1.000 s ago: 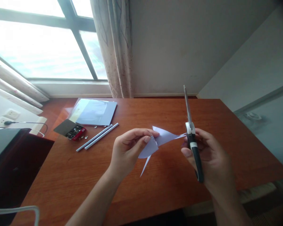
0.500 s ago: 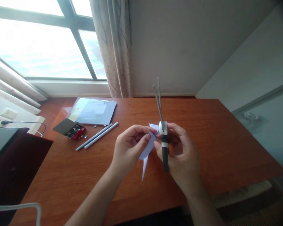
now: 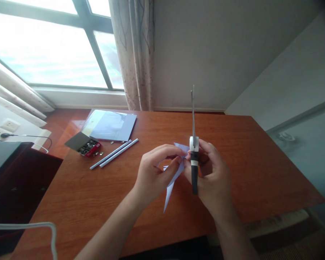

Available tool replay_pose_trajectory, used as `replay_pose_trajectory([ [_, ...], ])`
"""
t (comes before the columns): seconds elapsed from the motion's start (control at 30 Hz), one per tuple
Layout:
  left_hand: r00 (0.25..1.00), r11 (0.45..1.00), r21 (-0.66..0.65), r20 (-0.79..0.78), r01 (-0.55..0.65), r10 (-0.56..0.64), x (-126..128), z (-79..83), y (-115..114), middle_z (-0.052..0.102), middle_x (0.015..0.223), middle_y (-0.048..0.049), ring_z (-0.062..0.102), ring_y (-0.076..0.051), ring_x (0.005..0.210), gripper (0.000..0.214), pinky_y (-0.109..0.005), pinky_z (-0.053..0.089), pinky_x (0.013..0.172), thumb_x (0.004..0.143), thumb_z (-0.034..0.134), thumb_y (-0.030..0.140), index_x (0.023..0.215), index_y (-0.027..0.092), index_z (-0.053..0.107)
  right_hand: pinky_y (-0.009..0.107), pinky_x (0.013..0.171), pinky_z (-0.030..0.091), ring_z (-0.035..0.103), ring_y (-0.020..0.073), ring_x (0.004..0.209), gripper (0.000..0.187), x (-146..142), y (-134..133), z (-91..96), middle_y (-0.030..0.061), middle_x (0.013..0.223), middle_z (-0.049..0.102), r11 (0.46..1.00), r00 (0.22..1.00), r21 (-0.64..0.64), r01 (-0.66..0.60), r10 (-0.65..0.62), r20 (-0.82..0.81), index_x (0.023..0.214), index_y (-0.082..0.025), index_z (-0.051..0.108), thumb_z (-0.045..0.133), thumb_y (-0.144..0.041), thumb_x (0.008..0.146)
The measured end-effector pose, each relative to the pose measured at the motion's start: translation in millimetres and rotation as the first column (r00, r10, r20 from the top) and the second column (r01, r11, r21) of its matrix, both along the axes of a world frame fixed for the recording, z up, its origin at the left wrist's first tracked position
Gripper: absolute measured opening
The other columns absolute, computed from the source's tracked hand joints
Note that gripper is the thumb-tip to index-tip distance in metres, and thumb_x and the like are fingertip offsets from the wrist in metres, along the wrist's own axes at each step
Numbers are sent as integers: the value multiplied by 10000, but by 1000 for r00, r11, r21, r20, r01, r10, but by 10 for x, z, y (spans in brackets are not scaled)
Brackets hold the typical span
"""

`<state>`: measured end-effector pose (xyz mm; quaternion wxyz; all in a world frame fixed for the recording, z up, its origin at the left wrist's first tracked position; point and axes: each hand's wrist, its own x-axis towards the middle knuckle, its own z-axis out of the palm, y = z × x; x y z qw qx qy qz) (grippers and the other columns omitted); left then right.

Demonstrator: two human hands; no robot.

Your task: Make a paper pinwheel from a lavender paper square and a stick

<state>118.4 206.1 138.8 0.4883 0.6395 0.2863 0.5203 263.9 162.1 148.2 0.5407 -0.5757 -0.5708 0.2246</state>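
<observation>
My left hand (image 3: 155,172) pinches a piece of pale lilac cut paper (image 3: 173,180) above the wooden table (image 3: 233,144). A pointed tip of the paper hangs down toward me. My right hand (image 3: 213,178) grips a pair of scissors (image 3: 194,151) by their black and white handle. The blades point straight up and away from me and are closed. Both hands meet at the paper, the right fingers touching its far edge.
At the back left of the table lie a clear sleeve with lilac sheets (image 3: 111,125), an open box of metal fasteners (image 3: 86,146) and two thin pale rods (image 3: 115,153). A curtain (image 3: 132,54) and window stand behind. A dark cabinet (image 3: 13,173) sits at the left.
My right hand moved the scissors left to meet the paper. The blades, slightly apart half a second ago, are now closed and upright. The left hand turned the paper.
</observation>
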Motion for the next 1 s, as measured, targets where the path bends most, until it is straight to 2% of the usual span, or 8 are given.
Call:
replay_pose_trajectory([
  [0.13, 999, 998, 45, -30, -37, 39, -13, 52, -5, 767, 955, -92, 720, -196, 871, 94, -286, 566, 813, 878, 702, 156, 953, 164, 759, 303, 750, 575, 677, 185, 865, 566, 19, -32, 11, 21, 986, 687, 1000, 996, -28, -4, 2, -86, 1293, -319, 627, 680, -92, 778],
  [0.27, 1000, 997, -80, 5, -2, 3, -6, 70, -32, 769, 968, -106, 717, -226, 914, 96, -309, 567, 837, 873, 728, 228, 934, 163, 765, 303, 741, 570, 674, 185, 872, 558, 16, -53, 32, 22, 995, 686, 998, 992, -48, -34, 27, -121, 1277, -327, 638, 677, -79, 779],
  [0.37, 996, 979, -205, 88, 14, 4, 9, 84, -43, 778, 950, -101, 718, -221, 886, 121, -303, 565, 826, 855, 757, 265, 905, 156, 762, 311, 738, 573, 676, 193, 879, 556, 12, -59, 32, 24, 1006, 682, 998, 990, -54, -40, 33, -138, 1263, -328, 645, 685, -80, 767],
  [0.53, 957, 882, -442, 288, 164, -34, 21, 94, -27, 792, 972, -92, 719, -196, 859, 129, -268, 550, 774, 845, 771, 278, 852, 150, 750, 323, 756, 576, 677, 194, 874, 557, 8, -39, 12, 23, 993, 680, 997, 988, -62, -52, 42, -148, 1255, -327, 653, 681, -70, 762],
  [0.6, 938, 839, -493, 343, 229, -54, 17, 85, -16, 790, 977, -84, 709, -173, 838, 120, -249, 539, 762, 840, 779, 267, 843, 151, 749, 324, 768, 578, 682, 194, 887, 552, 4, -23, 6, 25, 1012, 685, 997, 986, -55, -58, 48, -162, 1249, -325, 655, 681, -70, 760],
  [0.67, 932, 819, -518, 360, 246, -52, 15, 74, -5, 784, 955, -68, 695, -154, 821, 118, -233, 527, 753, 836, 784, 263, 842, 153, 745, 324, 775, 580, 686, 193, 891, 537, 1, -10, 4, 27, 1019, 693, 998, 986, -41, -50, 43, -163, 1241, -319, 659, 685, -80, 761],
  [0.83, 968, 865, -488, 251, 115, 13, 25, 73, 12, 766, 900, -63, 680, -165, 834, 171, -244, 515, 760, 846, 770, 312, 851, 145, 730, 339, 774, 586, 682, 198, 869, 542, 13, -6, 4, 33, 997, 694, 998, 993, -59, -31, 25, -112, 1262, -309, 652, 689, -104, 762],
  [1.0, 985, 919, -393, 153, -18, 85, 3, 106, -1, 754, 928, -72, 669, -180, 846, 144, -267, 514, 765, 875, 718, 297, 853, 154, 704, 349, 780, 584, 681, 207, 880, 557, 22, -10, -14, 33, 1009, 686, 998, 997, -60, -3, -1, -78, 1282, -318, 643, 678, -113, 766],
])
